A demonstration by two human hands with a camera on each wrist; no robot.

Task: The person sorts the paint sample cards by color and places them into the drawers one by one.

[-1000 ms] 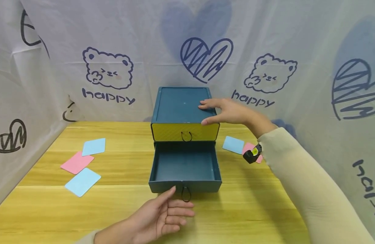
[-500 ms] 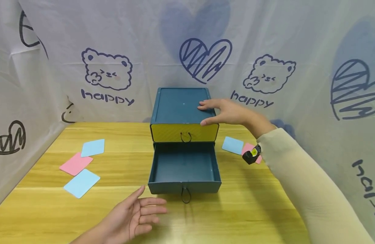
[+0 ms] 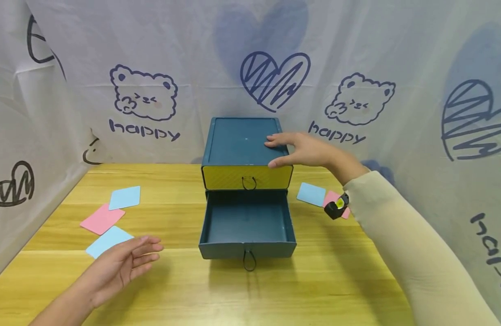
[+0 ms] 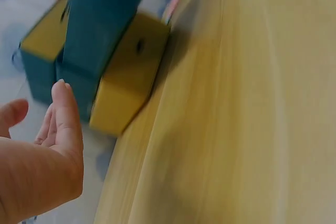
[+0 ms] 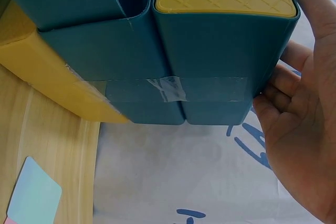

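Observation:
A stacked drawer box [image 3: 244, 140] with a teal casing stands at the middle of the table. Its yellow top drawer [image 3: 224, 177] is pushed in. Below that, a teal drawer [image 3: 246, 224] is pulled out, with nothing inside it. The left wrist view also shows a yellow lowest drawer [image 4: 128, 85], hidden from the head view. My right hand [image 3: 301, 149] rests on the top's right edge, fingers relaxed, thumb at the front corner. My left hand [image 3: 122, 267] is held in the air left of the pulled-out drawer, fingers loosely extended, holding nothing. It partly covers a blue card [image 3: 107, 241].
On the left of the wooden table [image 3: 169, 294] lie a pink card [image 3: 100, 219] and another blue card [image 3: 125, 198]. To the right are a blue card [image 3: 310, 194] and a pink card [image 3: 330, 198] partly behind a wrist device [image 3: 335, 208]. A printed cloth [image 3: 201, 54] hangs behind.
My left hand has moved left, away from the front of the pulled-out drawer toward the left-hand cards. The right hand and the drawers stay where they were.

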